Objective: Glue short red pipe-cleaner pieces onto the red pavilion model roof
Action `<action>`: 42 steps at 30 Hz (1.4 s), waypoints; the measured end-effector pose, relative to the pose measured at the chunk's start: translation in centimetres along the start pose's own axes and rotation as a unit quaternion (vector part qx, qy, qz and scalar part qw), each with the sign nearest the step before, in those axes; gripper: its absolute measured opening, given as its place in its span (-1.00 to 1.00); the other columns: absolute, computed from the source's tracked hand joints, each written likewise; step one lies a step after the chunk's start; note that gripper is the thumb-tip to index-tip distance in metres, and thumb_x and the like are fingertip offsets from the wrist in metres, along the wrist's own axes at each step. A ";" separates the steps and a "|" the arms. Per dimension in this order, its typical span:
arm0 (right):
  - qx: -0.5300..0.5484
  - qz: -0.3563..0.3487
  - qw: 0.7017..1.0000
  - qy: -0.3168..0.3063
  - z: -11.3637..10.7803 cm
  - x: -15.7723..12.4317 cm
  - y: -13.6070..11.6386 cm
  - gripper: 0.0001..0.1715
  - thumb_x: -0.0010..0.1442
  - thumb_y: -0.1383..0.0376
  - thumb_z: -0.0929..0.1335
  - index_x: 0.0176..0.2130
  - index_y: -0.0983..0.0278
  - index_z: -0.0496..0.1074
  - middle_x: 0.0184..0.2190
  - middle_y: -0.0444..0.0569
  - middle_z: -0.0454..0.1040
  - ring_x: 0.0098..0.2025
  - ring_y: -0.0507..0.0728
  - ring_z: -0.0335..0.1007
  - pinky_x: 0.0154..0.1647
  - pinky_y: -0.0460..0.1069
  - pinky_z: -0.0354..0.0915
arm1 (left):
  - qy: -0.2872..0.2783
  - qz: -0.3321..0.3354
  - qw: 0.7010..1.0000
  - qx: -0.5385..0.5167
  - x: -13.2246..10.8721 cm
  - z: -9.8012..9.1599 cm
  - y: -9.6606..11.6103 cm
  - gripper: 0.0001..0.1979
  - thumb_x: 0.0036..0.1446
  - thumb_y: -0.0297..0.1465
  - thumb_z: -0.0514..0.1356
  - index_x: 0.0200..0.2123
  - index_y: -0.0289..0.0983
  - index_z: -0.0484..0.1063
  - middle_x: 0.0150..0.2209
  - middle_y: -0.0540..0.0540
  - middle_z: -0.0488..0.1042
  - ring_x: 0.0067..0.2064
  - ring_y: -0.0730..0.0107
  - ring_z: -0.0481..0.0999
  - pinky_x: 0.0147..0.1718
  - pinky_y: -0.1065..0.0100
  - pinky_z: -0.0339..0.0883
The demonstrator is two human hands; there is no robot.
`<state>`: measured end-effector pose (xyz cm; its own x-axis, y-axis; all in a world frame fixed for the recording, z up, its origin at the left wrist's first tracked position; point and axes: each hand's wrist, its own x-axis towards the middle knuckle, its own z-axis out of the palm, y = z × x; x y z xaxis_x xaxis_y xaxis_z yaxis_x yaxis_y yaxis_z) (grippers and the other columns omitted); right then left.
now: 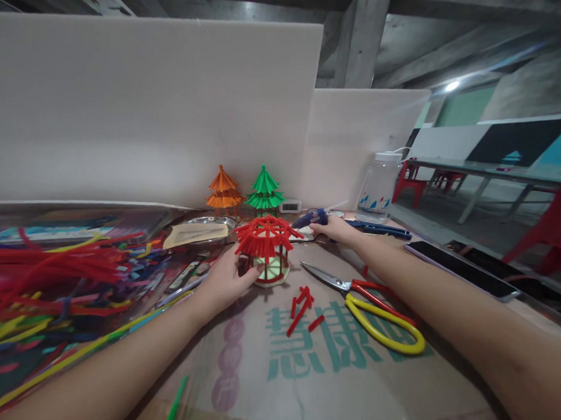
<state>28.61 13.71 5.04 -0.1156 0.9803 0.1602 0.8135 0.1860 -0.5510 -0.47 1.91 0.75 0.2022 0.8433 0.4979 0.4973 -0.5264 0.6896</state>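
A small pavilion model [265, 237] with a red pipe-cleaner roof, dark posts and a pale base stands on the cardboard before me. My left hand [229, 276] grips its left side, thumb at the base and the other fingers partly hidden behind it. Beyond the model to the right, my right hand [334, 229] is closed on a dark blue glue gun [312, 219], a pale glue stick jutting from its back. Short red pipe-cleaner pieces [300, 306] lie in front of the model. Scissors [374, 311] with one red and one yellow handle loop lie open beneath my right forearm.
Orange [223, 190] and green [264, 193] pagoda models stand at the back by a white panel [148, 113]. Many coloured pipe cleaners [58, 272] crowd the left. A metal tray [208, 224] sits behind my left hand. Rightward are a water bottle [375, 187] and a phone [462, 270].
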 end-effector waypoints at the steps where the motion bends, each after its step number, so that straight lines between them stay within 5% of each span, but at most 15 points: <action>1: -0.008 -0.006 1.000 -0.003 -0.1 -0.1 0.1 -0.56 0.25 0.07 0.36 -0.21 0.42 0.57 -0.30 0.15 0.63 -0.34 0.16 0.53 -0.38 -0.05 0.33 | 0.003 0.004 1.000 0.004 0.0 0.0 0.1 -0.64 0.13 -0.19 0.21 -0.06 -0.27 0.44 -0.14 -0.18 0.60 -0.13 0.12 0.61 -0.12 0.18 0.49; 7: -0.107 -0.044 0.993 -0.005 -2.9 -1.9 0.7 -0.62 0.13 0.08 0.44 -0.27 0.37 0.58 -0.29 0.14 0.61 -0.23 0.24 0.51 -0.23 0.00 0.31 | -0.012 0.012 1.000 0.017 0.1 -0.1 0.0 -0.58 0.12 -0.14 0.26 -0.03 -0.27 0.44 -0.08 -0.19 0.60 -0.09 0.10 0.60 -0.04 0.14 0.44; 12: -0.160 -0.097 0.982 0.006 -3.8 -6.3 -0.9 -0.72 0.19 0.15 0.39 -0.26 0.30 0.59 -0.22 0.15 0.60 -0.12 0.29 0.48 -0.14 0.05 0.27 | -0.017 0.004 1.000 -0.023 0.0 0.0 -0.6 -0.54 0.22 -0.05 0.15 -0.02 -0.30 0.41 -0.11 -0.22 0.61 -0.13 0.10 0.62 -0.10 0.16 0.45; 17: -0.040 -0.284 0.951 -0.119 -2.1 -13.0 -4.7 -0.79 0.26 0.27 0.34 -0.22 0.23 0.58 -0.24 -0.01 0.59 -0.21 0.13 0.48 -0.18 -0.03 0.31 | -0.023 -0.018 0.999 -0.025 0.0 0.0 -0.9 -0.52 0.25 0.00 0.09 -0.08 -0.30 0.42 -0.16 -0.24 0.61 -0.16 0.08 0.62 -0.14 0.17 0.45; 24: -0.036 -0.322 0.922 -0.213 -0.5 -15.1 -6.3 -0.73 0.25 0.44 0.35 -0.10 0.22 0.59 -0.19 -0.01 0.52 -0.19 0.09 0.44 -0.17 -0.05 0.30 | -0.028 -0.019 0.999 -0.008 0.0 -0.1 -0.5 -0.51 0.24 0.00 0.09 -0.04 -0.30 0.41 -0.13 -0.23 0.60 -0.14 0.08 0.61 -0.11 0.14 0.45; 31: -0.004 -0.361 0.922 -0.138 0.8 -15.2 -5.6 -0.85 0.30 0.38 0.30 -0.24 0.30 0.49 -0.21 0.04 0.44 -0.20 0.10 0.39 -0.16 -0.02 0.31 | -0.025 -0.009 1.000 0.001 0.1 0.0 -0.5 -0.56 0.20 -0.05 0.14 -0.07 -0.29 0.40 -0.16 -0.21 0.60 -0.16 0.09 0.61 -0.12 0.14 0.45; 38: 0.069 -0.274 0.958 -0.048 1.1 -15.6 -5.5 -0.83 0.36 0.29 0.19 -0.19 0.25 0.34 -0.39 -0.05 0.46 -0.40 0.08 0.36 -0.37 -0.02 0.27 | -0.028 -0.005 1.000 0.003 0.1 0.0 -0.8 -0.58 0.20 -0.09 0.17 -0.04 -0.29 0.38 -0.13 -0.22 0.60 -0.13 0.10 0.62 -0.07 0.11 0.46; 42: 0.083 -0.272 0.959 -0.017 1.8 -14.9 -4.7 -0.79 0.34 0.30 0.20 -0.10 0.25 0.38 -0.30 0.00 0.52 -0.33 0.09 0.42 -0.32 -0.01 0.30 | -0.027 -0.005 1.000 0.011 0.1 -0.1 -0.8 -0.59 0.19 -0.08 0.17 -0.06 -0.28 0.38 -0.12 -0.24 0.59 -0.12 0.07 0.62 -0.05 0.08 0.46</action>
<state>25.51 -1.64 3.77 -0.5181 0.7361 0.4356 0.5263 0.6758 -0.5160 -0.90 2.40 0.31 0.2425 0.8537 0.4609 0.5175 -0.5157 0.6828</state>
